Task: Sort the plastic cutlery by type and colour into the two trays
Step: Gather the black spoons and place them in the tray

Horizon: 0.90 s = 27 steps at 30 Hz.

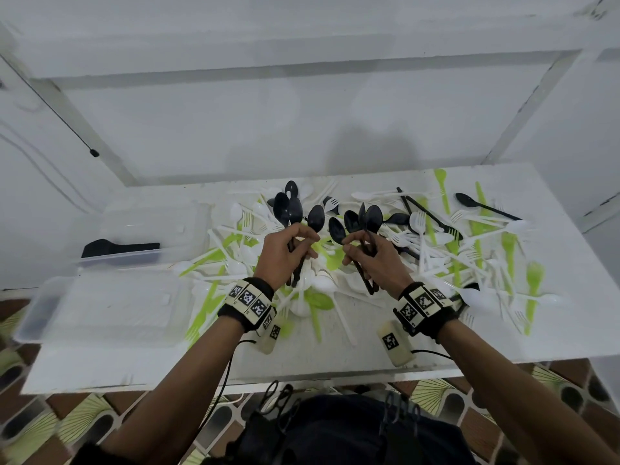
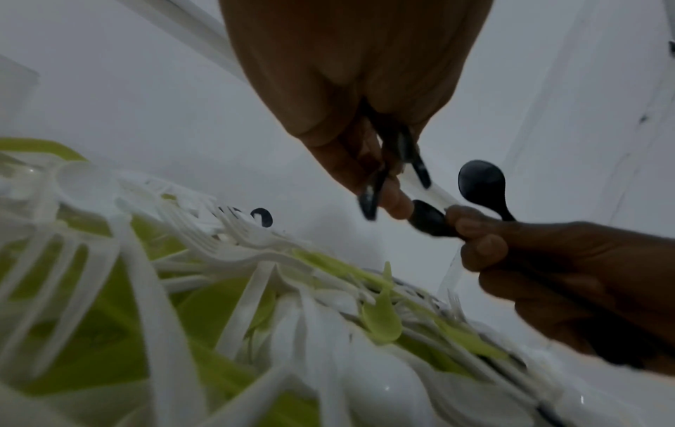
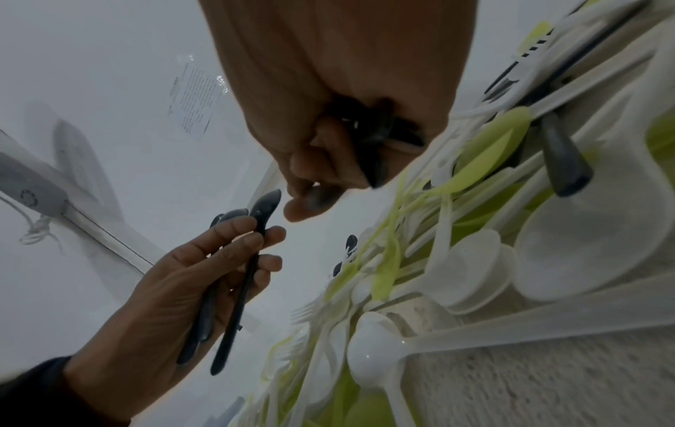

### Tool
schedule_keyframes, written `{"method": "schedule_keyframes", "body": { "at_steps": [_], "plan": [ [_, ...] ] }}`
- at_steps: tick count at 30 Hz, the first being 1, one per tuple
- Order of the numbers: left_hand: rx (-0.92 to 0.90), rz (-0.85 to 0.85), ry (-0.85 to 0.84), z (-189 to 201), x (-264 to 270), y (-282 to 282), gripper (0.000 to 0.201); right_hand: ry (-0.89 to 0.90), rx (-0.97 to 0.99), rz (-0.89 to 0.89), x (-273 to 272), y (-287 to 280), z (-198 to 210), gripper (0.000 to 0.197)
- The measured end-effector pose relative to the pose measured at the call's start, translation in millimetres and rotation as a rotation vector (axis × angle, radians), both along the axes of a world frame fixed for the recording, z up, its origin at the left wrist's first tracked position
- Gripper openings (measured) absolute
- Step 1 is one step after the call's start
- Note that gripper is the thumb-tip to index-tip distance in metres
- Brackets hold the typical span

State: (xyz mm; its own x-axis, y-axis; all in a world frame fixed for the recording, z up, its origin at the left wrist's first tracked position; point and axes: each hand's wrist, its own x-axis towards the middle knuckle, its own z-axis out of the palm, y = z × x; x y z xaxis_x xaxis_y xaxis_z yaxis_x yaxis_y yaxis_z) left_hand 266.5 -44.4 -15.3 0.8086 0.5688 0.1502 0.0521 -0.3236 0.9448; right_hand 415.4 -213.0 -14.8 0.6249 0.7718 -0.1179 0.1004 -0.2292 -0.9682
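My left hand (image 1: 295, 243) grips a bunch of black spoons (image 1: 288, 209) by their handles, bowls fanned upward. My right hand (image 1: 365, 251) grips another bunch of black spoons (image 1: 362, 219) the same way. Both hands hover close together over the middle of a big mixed pile of white, green and black cutlery (image 1: 436, 250) on the white table (image 1: 302, 360). In the left wrist view my left hand's fingers (image 2: 365, 161) pinch black handles, and the right hand (image 2: 548, 254) holds its black spoons (image 2: 482, 185) alongside. Two clear trays sit at the left: the far tray (image 1: 141, 229) and the near tray (image 1: 100, 310).
A black piece (image 1: 117, 248) lies in the far tray. A lone black spoon (image 1: 483, 204) lies at the table's far right. White walls stand behind the table. Patterned floor tiles (image 1: 84, 427) show beyond the table's near edge.
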Motion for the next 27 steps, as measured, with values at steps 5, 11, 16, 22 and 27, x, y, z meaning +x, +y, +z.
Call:
{"method": "schedule_keyframes", "body": {
  "at_steps": [5,11,16,22,27],
  "plan": [
    [-0.039,0.064,0.022,-0.5,3.2,-2.1,0.027,-0.06,0.009,0.059,8.0,7.7,-8.4,0.023],
    [-0.006,0.131,0.083,-6.2,2.3,-4.9,0.037,-0.07,-0.045,0.056,30.1,34.6,1.0,0.033],
    [-0.049,0.209,0.145,-5.4,-5.8,-13.1,0.034,-0.27,-0.156,0.064,41.8,75.0,13.9,0.04],
    [-0.024,0.263,0.177,-17.4,-19.8,-1.2,0.037,-0.508,-0.286,0.135,60.7,150.5,8.8,0.032],
    [-0.097,0.277,0.268,-23.9,-39.7,18.6,0.041,-0.641,-0.414,0.149,76.0,209.9,-2.5,0.041]
  ]
}}
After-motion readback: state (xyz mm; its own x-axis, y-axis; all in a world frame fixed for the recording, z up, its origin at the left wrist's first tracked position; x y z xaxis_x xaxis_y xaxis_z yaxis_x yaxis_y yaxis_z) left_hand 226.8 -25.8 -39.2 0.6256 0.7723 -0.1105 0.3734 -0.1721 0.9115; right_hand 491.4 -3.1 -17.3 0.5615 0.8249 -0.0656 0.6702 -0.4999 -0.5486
